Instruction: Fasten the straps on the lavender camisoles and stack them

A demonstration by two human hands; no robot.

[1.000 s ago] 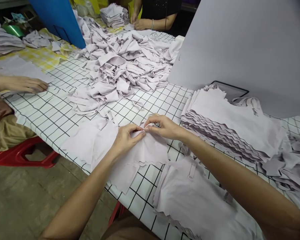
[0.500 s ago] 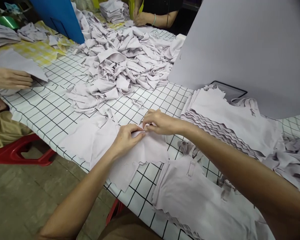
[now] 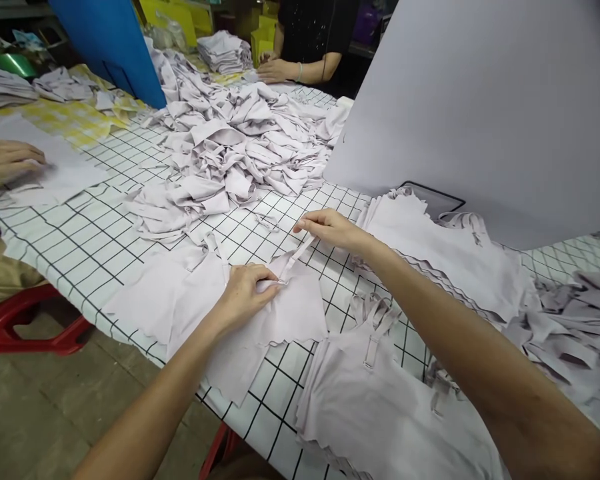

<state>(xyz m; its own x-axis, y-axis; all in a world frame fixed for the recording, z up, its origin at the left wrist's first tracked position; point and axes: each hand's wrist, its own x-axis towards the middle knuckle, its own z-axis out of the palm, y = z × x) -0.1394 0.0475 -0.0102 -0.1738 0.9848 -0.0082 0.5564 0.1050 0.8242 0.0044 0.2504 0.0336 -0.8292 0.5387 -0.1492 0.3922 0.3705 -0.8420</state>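
Note:
A pale lilac strappy garment (image 3: 300, 310) lies spread on the checked cloth before me, partly over another pale piece (image 3: 147, 293). My left hand (image 3: 245, 290) pinches its upper edge at the base of a narrow strap (image 3: 299, 255). The strap runs taut up and to the right, to the fingers of my right hand (image 3: 333, 228), which are closed on its end. My right fingertips partly hide that end. Close to my right forearm lies a stack of similar garments (image 3: 380, 400), with straps and sliders showing.
A large heap of crumpled pale fabric (image 3: 240, 143) fills the table's middle. Another garment stack (image 3: 440, 247) lies by a grey upright panel (image 3: 470, 120); a blue panel (image 3: 110, 47) stands far left. Co-workers' hands (image 3: 7, 159) rest on fabric at left and work at the back (image 3: 280, 70).
My right hand has moved up and right, away from my left, drawing the strap out straight. My left hand keeps its pinch. The co-worker's hand at left has shifted over the fabric.

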